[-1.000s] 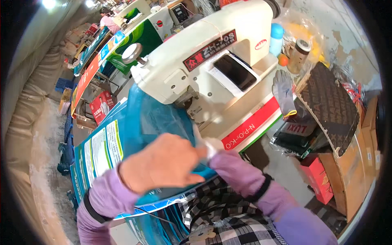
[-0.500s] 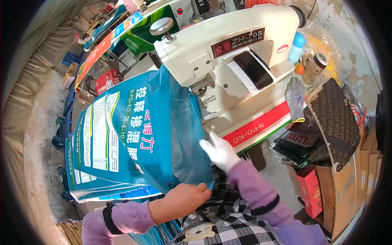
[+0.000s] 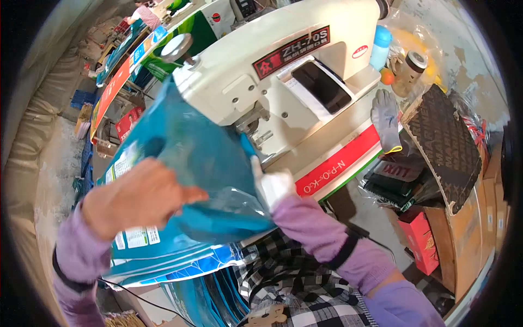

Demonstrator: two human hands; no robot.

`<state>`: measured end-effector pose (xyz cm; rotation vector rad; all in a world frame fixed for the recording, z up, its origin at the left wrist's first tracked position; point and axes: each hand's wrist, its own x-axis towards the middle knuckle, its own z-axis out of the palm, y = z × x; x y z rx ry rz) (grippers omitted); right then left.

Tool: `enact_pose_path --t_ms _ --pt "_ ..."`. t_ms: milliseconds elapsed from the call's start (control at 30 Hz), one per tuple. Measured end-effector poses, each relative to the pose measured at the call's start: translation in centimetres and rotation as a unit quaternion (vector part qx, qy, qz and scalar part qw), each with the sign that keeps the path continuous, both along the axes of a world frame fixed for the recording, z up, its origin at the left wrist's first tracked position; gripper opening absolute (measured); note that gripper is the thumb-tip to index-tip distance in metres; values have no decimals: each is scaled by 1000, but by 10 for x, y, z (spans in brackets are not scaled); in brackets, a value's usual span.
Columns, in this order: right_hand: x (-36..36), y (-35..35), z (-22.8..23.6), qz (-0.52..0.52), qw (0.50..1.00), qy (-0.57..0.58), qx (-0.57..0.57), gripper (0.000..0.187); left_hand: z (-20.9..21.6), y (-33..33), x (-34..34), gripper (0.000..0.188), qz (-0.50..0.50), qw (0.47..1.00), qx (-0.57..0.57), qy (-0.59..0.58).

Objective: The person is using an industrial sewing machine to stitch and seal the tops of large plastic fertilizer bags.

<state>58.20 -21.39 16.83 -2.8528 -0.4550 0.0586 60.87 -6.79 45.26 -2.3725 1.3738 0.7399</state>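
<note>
A blue plastic sack [image 3: 212, 158] lies spread to the left of a white industrial sewing machine [image 3: 229, 87], its open edge running under the machine's head beside the needle area. In a white glove, my right hand [image 3: 274, 185] pinches that edge just in front of the machine bed. My bare left hand [image 3: 136, 196] is above the sack's left part, smeared by motion. One digit points right, and the others look curled. More printed sacks [image 3: 163, 267] are stacked beneath this one.
On the machine rests a black-screened phone [image 3: 321, 87]. Behind it stand a blue bottle [image 3: 380, 48], a jar [image 3: 409, 73] and an orange fruit [image 3: 387, 76]. A grey glove [image 3: 385, 120] and cardboard boxes [image 3: 474, 234] are to the right. Someone in stripes [image 3: 147, 16] is far off.
My left hand has left the sack's near edge and moved left and up. My right hand has moved left onto the sack's edge. The sack's upper layer now bulges, covering most print.
</note>
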Motion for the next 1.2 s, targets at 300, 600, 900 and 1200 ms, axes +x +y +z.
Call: enact_pose_path --t_ms 300,600,900,1200 --pt "50 30 11 -22 992 121 36 63 -83 -66 -90 31 75 904 -415 -67" --pt "-17 -19 29 23 937 -116 327 43 -17 401 35 43 435 786 -75 -431" --pt "-59 -32 114 210 856 -88 465 31 100 318 -102 44 214 649 -124 -719" --pt "-143 -31 32 266 836 222 425 39 -36 43 -117 57 289 877 -381 45"
